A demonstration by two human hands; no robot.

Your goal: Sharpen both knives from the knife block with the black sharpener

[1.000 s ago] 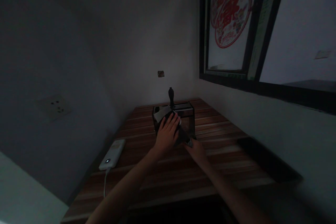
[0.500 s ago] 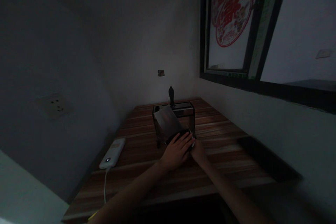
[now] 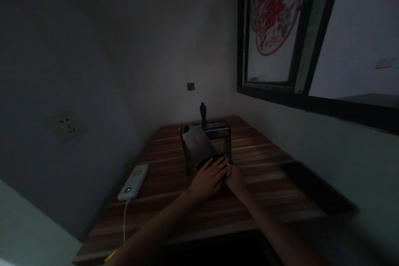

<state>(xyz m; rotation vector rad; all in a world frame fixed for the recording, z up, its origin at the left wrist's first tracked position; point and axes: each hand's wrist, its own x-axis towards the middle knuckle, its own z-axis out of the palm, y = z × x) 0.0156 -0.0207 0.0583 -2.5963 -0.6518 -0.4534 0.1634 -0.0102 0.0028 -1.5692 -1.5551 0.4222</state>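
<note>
A flat, pale, shiny sheet [image 3: 199, 143] with a dark lower end leans at a slant in front of a dark-framed stand [image 3: 227, 143]. My left hand [image 3: 208, 179] lies over the sheet's black end, fingers stretched out and resting flat. Close beside it, my right hand [image 3: 235, 179] is closed at that end's right side, where a bit of white shows near the fingertips. What the right fingers hold is hidden. A black handle [image 3: 203, 111] sticks upright from the top of the stand. Dim light leaves the sheet's exact kind unclear.
On the left of the wood-grain table [image 3: 168, 191] lies a white power bank [image 3: 134, 182] with a white cable [image 3: 124, 222]. A long black object [image 3: 318, 187] lies along the right edge. Walls close in on both sides, with a dark-framed window [image 3: 274, 87] at right.
Hardly anything differs. Both hands stay at the black end of the sheet, and the stand keeps its place; the view shifts very slightly.
</note>
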